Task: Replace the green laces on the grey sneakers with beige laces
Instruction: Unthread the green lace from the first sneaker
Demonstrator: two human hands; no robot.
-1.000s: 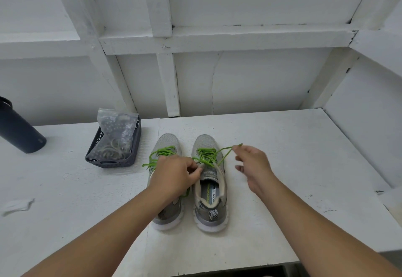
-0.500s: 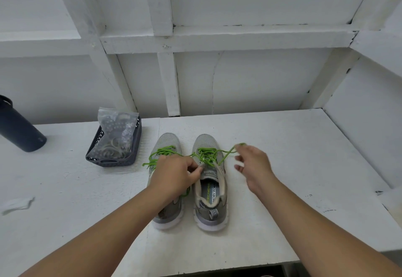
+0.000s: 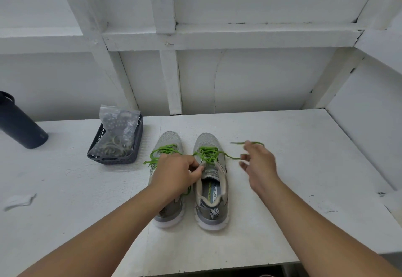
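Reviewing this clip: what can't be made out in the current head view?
- Left sneaker: its tongue and lower lacing are covered by the left hand.
- Right hand: motion-blurred, so its grip on the green lace is unclear.
- Bag in the basket: contents too small to identify.
- Dark bottle: cut by the left edge.

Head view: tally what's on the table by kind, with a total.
Grey sneakers: 2, left sneaker, right sneaker
Green laces: 2, left lace, right lace
Dark basket: 1
Plastic bag in the basket: 1
Dark bottle: 1
White scrap: 1
Total: 8
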